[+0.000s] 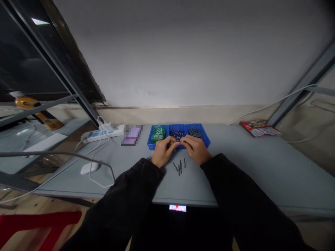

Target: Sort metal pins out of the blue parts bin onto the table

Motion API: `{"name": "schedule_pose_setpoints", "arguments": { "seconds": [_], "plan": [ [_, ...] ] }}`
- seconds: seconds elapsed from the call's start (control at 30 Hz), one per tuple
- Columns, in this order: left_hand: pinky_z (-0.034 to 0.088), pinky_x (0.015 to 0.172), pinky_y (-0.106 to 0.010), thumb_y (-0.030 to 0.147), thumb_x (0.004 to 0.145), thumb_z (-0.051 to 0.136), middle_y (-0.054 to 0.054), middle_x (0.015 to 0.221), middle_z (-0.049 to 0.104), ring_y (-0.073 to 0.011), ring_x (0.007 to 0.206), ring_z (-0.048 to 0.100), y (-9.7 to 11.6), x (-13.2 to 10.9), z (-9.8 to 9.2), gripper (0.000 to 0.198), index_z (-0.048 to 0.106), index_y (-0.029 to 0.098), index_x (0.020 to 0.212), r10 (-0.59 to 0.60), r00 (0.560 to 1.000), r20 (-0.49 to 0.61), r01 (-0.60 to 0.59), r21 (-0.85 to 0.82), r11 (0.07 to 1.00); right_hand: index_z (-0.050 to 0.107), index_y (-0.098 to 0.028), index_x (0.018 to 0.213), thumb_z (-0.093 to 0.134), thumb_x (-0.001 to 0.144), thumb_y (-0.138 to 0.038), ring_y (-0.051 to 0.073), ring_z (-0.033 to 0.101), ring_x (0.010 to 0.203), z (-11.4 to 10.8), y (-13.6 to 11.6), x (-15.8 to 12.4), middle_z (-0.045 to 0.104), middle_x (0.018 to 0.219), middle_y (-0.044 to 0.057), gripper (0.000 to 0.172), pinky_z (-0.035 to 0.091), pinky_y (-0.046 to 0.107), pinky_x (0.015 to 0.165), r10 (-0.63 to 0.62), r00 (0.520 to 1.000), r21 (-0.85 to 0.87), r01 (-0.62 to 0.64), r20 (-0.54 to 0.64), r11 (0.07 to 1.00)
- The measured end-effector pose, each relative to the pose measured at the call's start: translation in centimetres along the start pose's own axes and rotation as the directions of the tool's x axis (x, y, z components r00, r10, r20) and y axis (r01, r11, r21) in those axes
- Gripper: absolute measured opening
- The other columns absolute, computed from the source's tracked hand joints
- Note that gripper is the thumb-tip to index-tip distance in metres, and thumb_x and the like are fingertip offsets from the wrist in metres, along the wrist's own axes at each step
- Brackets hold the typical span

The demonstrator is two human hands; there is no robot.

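Dim, even light; glare on the dark glass [39, 21]; edges warped; fine detail seems soft.

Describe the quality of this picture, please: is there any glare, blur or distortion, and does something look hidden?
In the head view, the wide lens curves the edge of the grey table and stretches the black sleeves; a white glare streak shows at upper left; a pixelated patch hides one object; the left hand and right hand look slightly soft.

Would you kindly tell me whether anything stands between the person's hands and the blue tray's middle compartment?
Nothing visible does: the left hand and right hand sit directly over the front of the middle compartment, meeting above its dark pins.
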State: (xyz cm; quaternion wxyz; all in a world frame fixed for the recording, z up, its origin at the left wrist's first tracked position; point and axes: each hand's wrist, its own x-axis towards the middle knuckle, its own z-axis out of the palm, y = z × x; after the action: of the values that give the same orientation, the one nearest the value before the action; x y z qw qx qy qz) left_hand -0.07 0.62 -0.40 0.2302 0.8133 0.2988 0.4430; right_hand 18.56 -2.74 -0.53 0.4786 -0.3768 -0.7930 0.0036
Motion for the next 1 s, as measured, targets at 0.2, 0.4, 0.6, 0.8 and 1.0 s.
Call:
{"name": "schedule_pose_setpoints", "arguments": {
  "seconds": [0.2,0.4,0.6,0.8,1.0],
  "plan": [
    [0.043,0.072,-0.021,0.032,0.104,0.046,0.001,0.077,0.067,-0.0109,0.070,0.061,0.56,-0.09,-0.16,0.030,0.065,0.017,0.087,0.063,0.981,0.183,-0.066,0.010,0.998,0.055,-0.019,0.072,0.045,0.102,-0.025,0.015,0.055,0.067,-0.15,0.04,-0.10,0.057,0.070,0.001,0.032,0.041,0.028,0.066,0.057,0.998,-0.018,-0.057,0.025,0.998],
    [0.042,0.071,-0.023,0.034,0.104,0.045,0.000,0.075,0.065,-0.0122,0.070,0.059,0.62,-0.08,-0.41,0.031,0.065,0.016,0.089,0.047,0.988,0.150,-0.053,0.036,0.998,0.059,-0.020,0.100,0.049,0.100,-0.023,0.015,0.059,0.073,-0.31,-0.48,0.04,0.064,0.086,0.003,0.011,0.044,0.027,0.069,0.080,0.997,0.034,-0.080,0.016,0.996],
    [0.041,0.070,-0.024,0.034,0.104,0.046,0.000,0.075,0.065,-0.0128,0.069,0.058,0.57,-0.15,-0.30,0.030,0.065,0.017,0.087,0.066,0.987,0.150,-0.075,0.057,0.996,0.057,-0.020,0.094,0.042,0.102,-0.020,0.017,0.060,0.084,-0.16,-0.21,0.17,0.062,0.090,0.005,0.016,0.045,0.029,0.078,0.033,0.999,0.019,-0.033,0.026,0.999],
    [0.040,0.068,-0.024,0.034,0.104,0.046,0.000,0.074,0.063,-0.0126,0.067,0.055,0.59,-0.18,-0.25,0.030,0.063,0.017,0.086,0.077,0.986,0.145,-0.088,0.072,0.993,0.054,-0.020,0.084,0.041,0.102,-0.024,0.016,0.057,0.075,-0.13,-0.12,-0.06,0.060,0.082,0.004,0.023,0.043,0.029,0.072,0.055,0.998,-0.022,-0.055,0.040,0.998],
    [0.039,0.064,-0.023,0.033,0.103,0.046,0.001,0.071,0.060,-0.0118,0.063,0.052,0.78,-0.09,-0.37,0.029,0.062,0.016,0.084,0.063,0.991,0.116,-0.074,0.086,0.994,0.056,-0.021,0.100,0.049,0.098,-0.022,0.015,0.058,0.074,-0.19,-0.22,-0.19,0.063,0.085,0.002,0.008,0.043,0.027,0.069,0.094,0.995,-0.001,-0.094,0.045,0.996]
  ]
}}
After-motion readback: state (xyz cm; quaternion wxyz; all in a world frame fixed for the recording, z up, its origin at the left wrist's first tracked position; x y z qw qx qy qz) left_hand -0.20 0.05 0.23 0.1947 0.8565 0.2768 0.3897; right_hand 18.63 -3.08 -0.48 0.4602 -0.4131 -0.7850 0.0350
